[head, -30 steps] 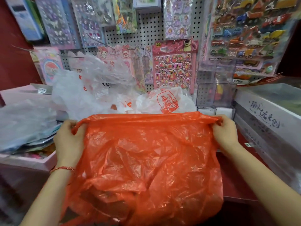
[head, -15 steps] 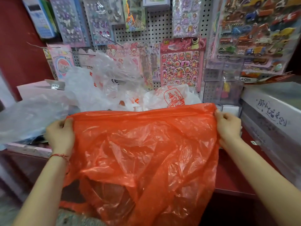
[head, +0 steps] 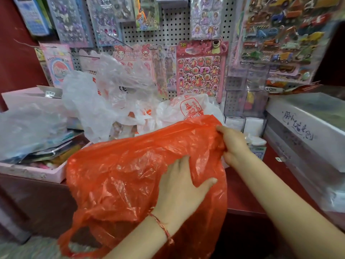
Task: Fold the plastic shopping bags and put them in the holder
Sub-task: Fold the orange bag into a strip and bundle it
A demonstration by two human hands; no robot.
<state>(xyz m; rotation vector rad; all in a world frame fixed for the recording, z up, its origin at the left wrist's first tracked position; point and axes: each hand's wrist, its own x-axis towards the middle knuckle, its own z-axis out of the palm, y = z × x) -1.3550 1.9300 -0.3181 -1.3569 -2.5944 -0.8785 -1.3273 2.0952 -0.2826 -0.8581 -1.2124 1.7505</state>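
Note:
A large orange plastic bag (head: 119,176) hangs over the front edge of the red counter, its handle loops dangling low at the left. My right hand (head: 233,144) pinches the bag's upper right corner. My left hand (head: 179,187) lies flat on the bag's right half with fingers spread, pressing the plastic. Behind the orange bag lies a heap of white and clear plastic bags (head: 115,105); one white bag has a red print (head: 190,109). I cannot pick out a bag holder.
A pink tray (head: 33,172) of packets stands at the left. A white lidded box (head: 306,128) with writing sits at the right. Clear acrylic boxes (head: 246,101) stand behind my right hand. A pegboard (head: 173,28) of sticker sheets forms the back wall.
My left hand let go of the bag's upper left corner and moved right onto the bag's face. The left side of the bag dropped. My right hand kept its corner.

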